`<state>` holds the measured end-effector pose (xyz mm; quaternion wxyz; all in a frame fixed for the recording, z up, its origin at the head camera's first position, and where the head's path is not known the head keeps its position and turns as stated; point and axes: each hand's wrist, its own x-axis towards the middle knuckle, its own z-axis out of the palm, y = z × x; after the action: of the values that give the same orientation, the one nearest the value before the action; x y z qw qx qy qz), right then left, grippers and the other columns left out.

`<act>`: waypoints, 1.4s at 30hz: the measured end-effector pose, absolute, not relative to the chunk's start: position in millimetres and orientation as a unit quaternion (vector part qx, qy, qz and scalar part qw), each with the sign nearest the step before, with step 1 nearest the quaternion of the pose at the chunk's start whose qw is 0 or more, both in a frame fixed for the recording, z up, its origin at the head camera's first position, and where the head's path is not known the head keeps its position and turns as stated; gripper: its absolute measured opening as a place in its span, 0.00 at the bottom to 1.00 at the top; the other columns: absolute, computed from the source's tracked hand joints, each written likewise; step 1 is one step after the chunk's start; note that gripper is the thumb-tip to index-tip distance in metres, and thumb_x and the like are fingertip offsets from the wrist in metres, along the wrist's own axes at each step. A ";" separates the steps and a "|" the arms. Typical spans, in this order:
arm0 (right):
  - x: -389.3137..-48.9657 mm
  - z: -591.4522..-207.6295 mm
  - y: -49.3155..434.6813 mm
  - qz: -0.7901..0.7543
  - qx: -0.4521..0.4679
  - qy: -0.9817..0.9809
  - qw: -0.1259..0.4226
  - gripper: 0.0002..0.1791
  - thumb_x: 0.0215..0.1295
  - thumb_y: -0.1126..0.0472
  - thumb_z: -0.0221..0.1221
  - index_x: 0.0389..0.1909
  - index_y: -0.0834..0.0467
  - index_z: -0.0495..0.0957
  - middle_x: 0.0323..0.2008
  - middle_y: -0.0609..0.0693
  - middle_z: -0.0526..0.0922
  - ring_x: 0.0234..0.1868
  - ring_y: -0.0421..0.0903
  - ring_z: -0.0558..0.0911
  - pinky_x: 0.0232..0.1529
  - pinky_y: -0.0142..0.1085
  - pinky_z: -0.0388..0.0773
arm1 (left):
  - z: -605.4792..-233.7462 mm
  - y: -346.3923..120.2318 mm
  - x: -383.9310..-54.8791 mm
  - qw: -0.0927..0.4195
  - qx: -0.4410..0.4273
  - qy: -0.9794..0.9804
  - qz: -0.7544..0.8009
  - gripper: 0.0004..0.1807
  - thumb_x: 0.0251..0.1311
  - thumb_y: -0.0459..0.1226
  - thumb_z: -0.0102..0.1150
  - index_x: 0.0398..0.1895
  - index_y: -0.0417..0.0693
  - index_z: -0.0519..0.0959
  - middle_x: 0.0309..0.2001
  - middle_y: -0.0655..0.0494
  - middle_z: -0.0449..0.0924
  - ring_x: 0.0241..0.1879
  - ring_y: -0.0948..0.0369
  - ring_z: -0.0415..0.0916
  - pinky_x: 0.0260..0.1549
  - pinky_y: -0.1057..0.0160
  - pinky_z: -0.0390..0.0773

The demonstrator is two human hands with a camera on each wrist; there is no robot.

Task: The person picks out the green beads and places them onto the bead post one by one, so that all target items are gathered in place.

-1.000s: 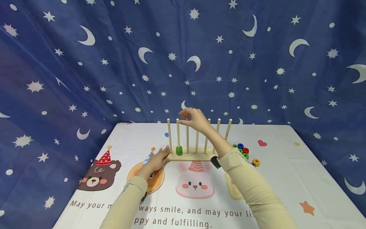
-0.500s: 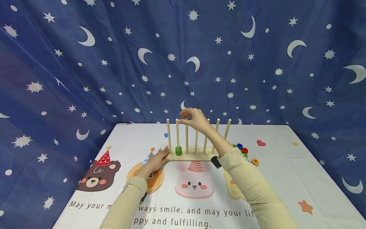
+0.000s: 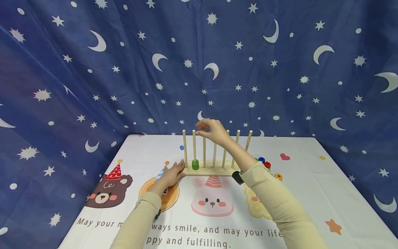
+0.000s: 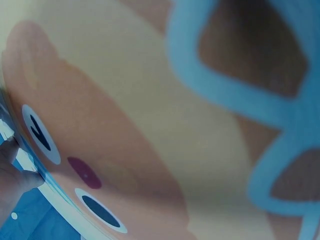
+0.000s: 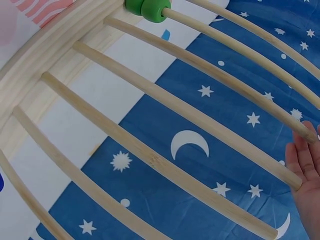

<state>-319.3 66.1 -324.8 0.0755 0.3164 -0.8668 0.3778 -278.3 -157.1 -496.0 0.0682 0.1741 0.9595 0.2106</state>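
Note:
A wooden peg rack (image 3: 211, 171) with a row of upright pegs stands on the table. Two green beads (image 3: 195, 165) are stacked at the foot of its second peg from the left; the right wrist view shows these green beads (image 5: 154, 9) too. My left hand (image 3: 172, 174) rests by the left end of the base, fingertips right at the wood. Up at the peg tops is my right hand (image 3: 214, 131), its thumb tip beside the top of the second peg and its fingers loosely bent. Nothing shows between thumb and fingers. In the right wrist view, pegs overlap my right hand (image 5: 307, 172).
Right of the rack lie loose beads: a blue bead (image 3: 261, 159), a red bead (image 3: 267, 165) and an orange bead (image 3: 278, 177), with others partly hidden by my right sleeve (image 3: 273, 197). A blue star-and-moon curtain (image 3: 280, 86) hangs behind the table.
Both hands keep nearly the same pose. My right sleeve covers more of the loose green beads than before, and the head view has shifted slightly.

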 end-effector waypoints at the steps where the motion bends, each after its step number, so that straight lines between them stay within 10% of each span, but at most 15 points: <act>1: -318.8 -325.0 66.5 0.378 0.316 -0.867 0.076 0.18 0.60 0.61 0.63 0.50 0.65 0.79 0.46 0.60 0.83 0.48 0.53 0.82 0.52 0.42 0.78 | -497.1 -157.1 -278.5 0.067 0.175 0.959 0.214 0.30 0.67 0.45 0.47 0.69 0.41 0.61 0.72 0.45 0.53 0.68 0.37 0.54 0.59 0.24 0.43; 42: -277.6 -334.2 76.2 0.412 0.326 -0.837 0.154 0.15 0.60 0.64 0.62 0.47 0.64 0.79 0.47 0.58 0.84 0.50 0.52 0.82 0.55 0.44 0.77 | -494.5 -156.3 -277.4 0.065 0.175 0.960 0.206 0.29 0.68 0.44 0.46 0.69 0.41 0.61 0.72 0.44 0.54 0.68 0.37 0.54 0.60 0.25 0.43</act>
<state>-277.6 76.2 -334.2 0.1543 0.3256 -0.8368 0.4123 -277.4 -156.3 -494.5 0.0650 0.1751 0.9605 0.2063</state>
